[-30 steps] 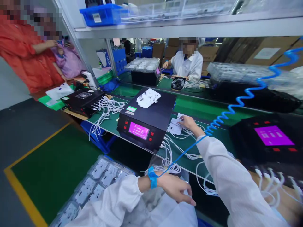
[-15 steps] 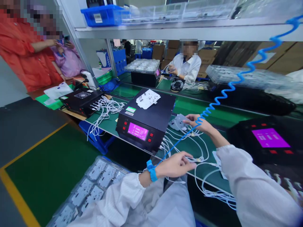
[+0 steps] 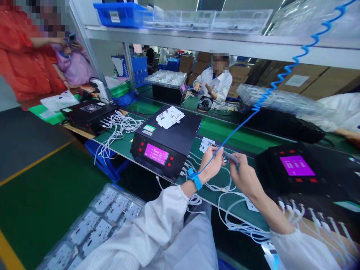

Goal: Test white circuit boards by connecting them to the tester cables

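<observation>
Above the green bench, a thin white circuit board (image 3: pixel 231 155) is held tilted, nearly edge-on to me. My right hand (image 3: pixel 245 175) grips its right end between thumb and fingers. My left hand (image 3: pixel 210 165), wearing a blue wrist strap (image 3: pixel 195 179), is closed at the board's left end; its fingertips partly hide what they pinch there. Just beyond my left hand, another white board (image 3: pixel 206 144) lies on the bench. White cables (image 3: pixel 218 186) loop beneath both hands. To the left stands a black test box (image 3: pixel 165 144) with a lit pink screen and a white board (image 3: pixel 170 117) on top.
A coiled blue cord (image 3: pixel 281 78) runs down to my wrist strap. At right sits another black box (image 3: pixel 303 168) with plugged cables. Trays of boards (image 3: pixel 107 213) stand low at left. A shelf (image 3: pixel 197 43) spans overhead. A co-worker (image 3: pixel 215 80) sits opposite; others stand at left.
My left hand has risen from near the bench edge to the board and closed. My right hand has brought the board nearer, off the cables. The view has shifted slightly.
</observation>
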Tool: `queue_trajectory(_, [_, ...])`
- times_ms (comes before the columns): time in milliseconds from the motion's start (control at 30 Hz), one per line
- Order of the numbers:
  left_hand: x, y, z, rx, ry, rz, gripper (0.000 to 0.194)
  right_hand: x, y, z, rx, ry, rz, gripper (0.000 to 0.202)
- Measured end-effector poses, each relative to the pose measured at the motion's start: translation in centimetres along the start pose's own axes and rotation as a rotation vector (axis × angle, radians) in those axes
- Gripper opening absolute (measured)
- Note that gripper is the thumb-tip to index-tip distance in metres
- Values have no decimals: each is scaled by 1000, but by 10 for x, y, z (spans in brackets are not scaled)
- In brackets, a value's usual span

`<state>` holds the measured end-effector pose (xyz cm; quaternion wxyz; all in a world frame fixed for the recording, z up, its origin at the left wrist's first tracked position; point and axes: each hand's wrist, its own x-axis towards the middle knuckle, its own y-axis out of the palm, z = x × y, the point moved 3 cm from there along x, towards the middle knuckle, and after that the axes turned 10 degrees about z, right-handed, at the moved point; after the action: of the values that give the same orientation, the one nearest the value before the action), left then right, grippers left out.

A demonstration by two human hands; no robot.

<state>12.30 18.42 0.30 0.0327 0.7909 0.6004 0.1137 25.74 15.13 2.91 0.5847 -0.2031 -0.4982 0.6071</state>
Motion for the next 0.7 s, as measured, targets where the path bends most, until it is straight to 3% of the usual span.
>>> queue_trajectory(167, [-3,8,5,125,12,123,29,-5,1,-1,73,-20,1,28])
queue_trajectory(267, [-6,10,2,218,30,163,37,-4,4,-4,84,-23,-22,30])
queue_trajectory(400, [-18,12,0,317,44,153,54,6,-14,-26,159,156,-271,33])
queue_trajectory(467, [-21,12,2,362,38,125,50,12,-29,-41,313,275,-421,36])
queue_trajectory(533, [-19,12,4,399,30,72,36,18,-39,-51,567,322,-495,44])
queue_trajectory(600, [-13,14,4,425,32,58,31,24,-40,-55,823,319,-506,55])
queue_trajectory(700, [-5,22,3,436,50,143,35,33,-31,-60,1034,328,-474,60])
